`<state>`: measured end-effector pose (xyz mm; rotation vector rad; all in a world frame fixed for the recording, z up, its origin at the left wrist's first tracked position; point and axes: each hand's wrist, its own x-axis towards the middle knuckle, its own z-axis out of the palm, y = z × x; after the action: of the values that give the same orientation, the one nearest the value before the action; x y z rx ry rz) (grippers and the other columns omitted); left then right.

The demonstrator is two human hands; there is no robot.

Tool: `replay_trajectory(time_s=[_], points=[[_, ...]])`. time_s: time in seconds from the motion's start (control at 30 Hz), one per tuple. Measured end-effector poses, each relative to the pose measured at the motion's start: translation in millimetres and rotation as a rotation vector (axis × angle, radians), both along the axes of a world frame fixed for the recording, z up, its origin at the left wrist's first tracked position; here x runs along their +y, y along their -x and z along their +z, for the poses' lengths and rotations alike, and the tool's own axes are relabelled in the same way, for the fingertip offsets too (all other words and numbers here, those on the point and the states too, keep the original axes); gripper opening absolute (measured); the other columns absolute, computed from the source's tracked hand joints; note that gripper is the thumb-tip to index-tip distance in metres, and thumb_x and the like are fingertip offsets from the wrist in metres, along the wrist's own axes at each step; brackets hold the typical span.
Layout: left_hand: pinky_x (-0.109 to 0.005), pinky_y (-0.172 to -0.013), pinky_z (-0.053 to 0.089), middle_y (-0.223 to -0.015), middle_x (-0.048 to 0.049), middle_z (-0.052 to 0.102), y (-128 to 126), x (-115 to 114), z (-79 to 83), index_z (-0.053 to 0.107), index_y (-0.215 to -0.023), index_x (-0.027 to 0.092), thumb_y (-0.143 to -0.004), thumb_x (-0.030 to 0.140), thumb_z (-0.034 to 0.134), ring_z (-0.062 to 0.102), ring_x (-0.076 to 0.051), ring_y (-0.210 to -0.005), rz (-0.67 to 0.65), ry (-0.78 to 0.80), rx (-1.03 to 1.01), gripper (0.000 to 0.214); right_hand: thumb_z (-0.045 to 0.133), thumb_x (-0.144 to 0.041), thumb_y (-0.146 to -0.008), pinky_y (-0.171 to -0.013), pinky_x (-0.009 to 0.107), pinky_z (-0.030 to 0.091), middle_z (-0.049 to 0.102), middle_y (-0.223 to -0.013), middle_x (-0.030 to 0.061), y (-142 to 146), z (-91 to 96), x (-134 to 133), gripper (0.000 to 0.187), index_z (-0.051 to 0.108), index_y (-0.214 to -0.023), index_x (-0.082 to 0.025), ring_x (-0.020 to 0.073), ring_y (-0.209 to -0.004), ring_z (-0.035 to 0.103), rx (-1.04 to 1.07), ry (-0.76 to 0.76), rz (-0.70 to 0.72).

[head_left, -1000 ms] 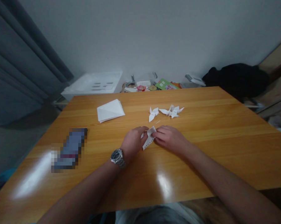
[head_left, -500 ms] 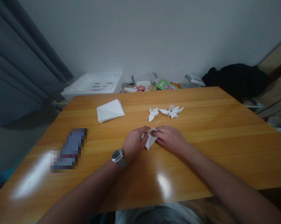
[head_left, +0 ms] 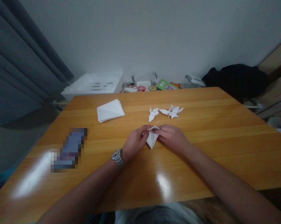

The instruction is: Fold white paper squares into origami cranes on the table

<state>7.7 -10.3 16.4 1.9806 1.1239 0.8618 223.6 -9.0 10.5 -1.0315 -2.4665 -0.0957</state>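
Observation:
A small folded sheet of white paper with a row of punched holes along its right edge is held between my two hands, one corner pointing toward me. My left hand, with a metal watch on its wrist, pinches the paper's left side. On the right side, the fingers of my right hand close on the paper's upper edge. Just beyond the hands lie folded paper cranes and a smaller winged paper shape. Between them and my hands is a thin paper strip.
A stack of white paper lies at the back left of the wooden table. A pixelated phone-like object rests at the left. Behind the table stand a white tray, a green packet and a black cloth.
The folded paper has turned slightly and shows more of its face, its lower corner shifting a little right. Both hands have shifted slightly and keep hold of it.

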Motion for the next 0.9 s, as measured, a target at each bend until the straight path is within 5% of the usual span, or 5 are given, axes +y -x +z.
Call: replay_trajectory(time_s=[0.17,0.3,0.5,0.67,0.9], points=[[-0.032,-0.088,0.056,-0.116,-0.0077,0.073,1,4,-4.5,0.064,-0.125,0.018,-0.096,0.031,0.052,0.07,-0.02,-0.099,-0.015,0.149,-0.16,0.034,0.063,-0.011,-0.091,-0.085,0.037,0.055,0.074,-0.114,0.0108,-2,-0.4,1,0.026,0.071,-0.115,-0.018,0.0243,-0.099,0.069,0.042,0.015,0.022],[-0.036,-0.098,0.054,-0.121,-0.0089,0.072,1,5,-0.5,0.07,-0.115,0.016,-0.095,0.033,0.05,0.066,-0.023,-0.112,0.004,0.204,-0.257,0.033,0.064,-0.013,-0.092,-0.09,0.041,0.056,0.073,-0.119,0.0102,-3,-0.2,0,0.029,0.07,-0.119,-0.021,0.0251,-0.104,0.069,0.07,0.019,0.039],[-0.032,-0.075,0.061,-0.105,-0.0117,0.073,-1,5,-5.1,0.071,-0.11,0.012,-0.097,0.049,0.047,0.071,-0.021,-0.088,0.044,0.408,-0.447,0.047,0.061,-0.015,-0.094,-0.091,0.041,0.057,0.072,-0.123,0.0096,0,1.4,-1,0.031,0.068,-0.124,-0.021,0.0242,-0.104,0.07,0.044,0.058,0.071],[-0.032,-0.078,0.06,-0.115,-0.0143,0.071,2,9,-13.8,0.07,-0.113,0.012,-0.097,0.051,0.046,0.07,-0.023,-0.096,0.086,0.446,-0.501,0.049,0.062,-0.008,-0.089,-0.097,0.044,0.056,0.066,-0.136,0.0083,1,1.9,-1,0.043,0.065,-0.129,-0.024,0.0246,-0.112,0.068,0.058,0.074,0.076],[-0.031,-0.079,0.057,-0.106,-0.0111,0.073,4,12,-15.1,0.069,-0.108,0.013,-0.097,0.052,0.046,0.069,-0.021,-0.094,0.198,0.347,-0.485,0.047,0.052,-0.01,-0.093,-0.1,0.041,0.054,0.062,-0.139,0.0085,-3,6.7,-5,0.027,0.07,-0.11,-0.022,0.0225,-0.117,0.065,0.237,0.115,0.091]])
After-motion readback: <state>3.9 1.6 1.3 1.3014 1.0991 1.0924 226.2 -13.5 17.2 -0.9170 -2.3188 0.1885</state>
